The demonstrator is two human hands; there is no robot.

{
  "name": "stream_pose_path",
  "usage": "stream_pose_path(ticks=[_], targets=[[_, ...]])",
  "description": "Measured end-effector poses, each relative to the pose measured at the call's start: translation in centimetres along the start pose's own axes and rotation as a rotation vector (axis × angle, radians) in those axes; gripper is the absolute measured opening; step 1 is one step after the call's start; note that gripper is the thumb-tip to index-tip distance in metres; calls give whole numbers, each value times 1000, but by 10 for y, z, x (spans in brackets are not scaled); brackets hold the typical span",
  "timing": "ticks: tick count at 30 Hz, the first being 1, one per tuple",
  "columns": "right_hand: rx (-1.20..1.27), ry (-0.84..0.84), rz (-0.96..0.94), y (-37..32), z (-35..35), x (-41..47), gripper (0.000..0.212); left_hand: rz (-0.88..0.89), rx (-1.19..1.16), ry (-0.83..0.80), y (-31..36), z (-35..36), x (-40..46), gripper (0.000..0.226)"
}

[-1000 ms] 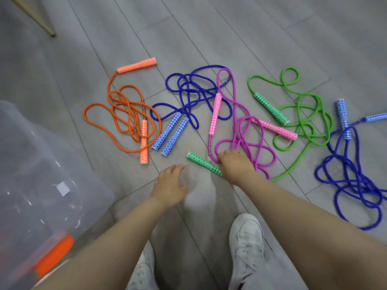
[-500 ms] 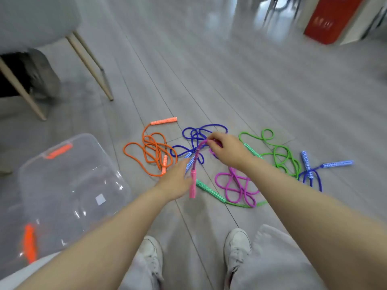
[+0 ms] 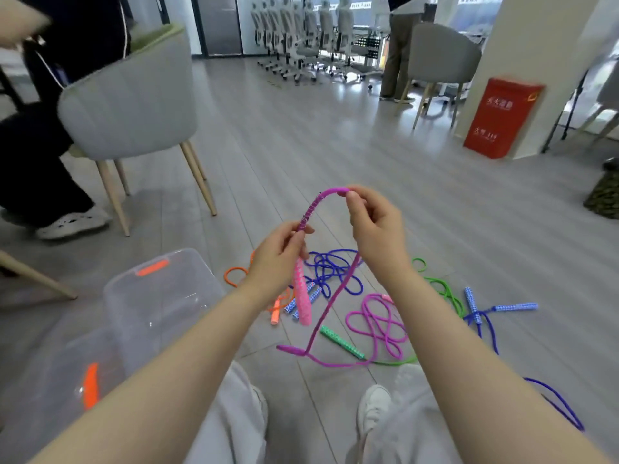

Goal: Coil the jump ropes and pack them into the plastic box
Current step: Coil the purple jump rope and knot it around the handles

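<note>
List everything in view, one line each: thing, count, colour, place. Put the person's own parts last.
magenta jump rope with pink patterned handle: 1, magenta, lifted between both hands, rest trailing on floor
orange jump rope: 1, orange, floor behind left hand
dark blue jump ropes: 2, dark blue, one mid floor, one far right
green jump rope: 1, green, floor right
clear plastic box with orange latches: 1, transparent, floor left
grey chair: 1, grey, upper left
red cabinet: 1, red, by right pillar
left hand: 1, grips the handle top
right hand: 1, pinches the rope
white shoes: 2, white, bottom centre
</note>
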State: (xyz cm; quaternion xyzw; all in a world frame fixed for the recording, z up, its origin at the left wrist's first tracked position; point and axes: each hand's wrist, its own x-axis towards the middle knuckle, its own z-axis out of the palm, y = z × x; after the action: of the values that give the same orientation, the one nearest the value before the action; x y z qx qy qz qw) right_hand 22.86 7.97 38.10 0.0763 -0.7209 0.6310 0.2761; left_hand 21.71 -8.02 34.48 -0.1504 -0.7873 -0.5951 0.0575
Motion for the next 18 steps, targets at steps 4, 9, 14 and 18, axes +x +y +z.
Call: stream_pose_path(ticks=[4,9,14,18], targets=[[-59,43,39,-15,-20,-6,18,30,-140,87,19,-6,-10,26],[19,71,249,-15,-44,-13,28,-53,-148,1,28,2,-11,45],[-6,70,266,-15,-53,-17,31,-40,-57,-62,15,14,-6,41],[-46,0,213,-10,-49,-14,20,-121,-13,-121,9,23,-1,21]])
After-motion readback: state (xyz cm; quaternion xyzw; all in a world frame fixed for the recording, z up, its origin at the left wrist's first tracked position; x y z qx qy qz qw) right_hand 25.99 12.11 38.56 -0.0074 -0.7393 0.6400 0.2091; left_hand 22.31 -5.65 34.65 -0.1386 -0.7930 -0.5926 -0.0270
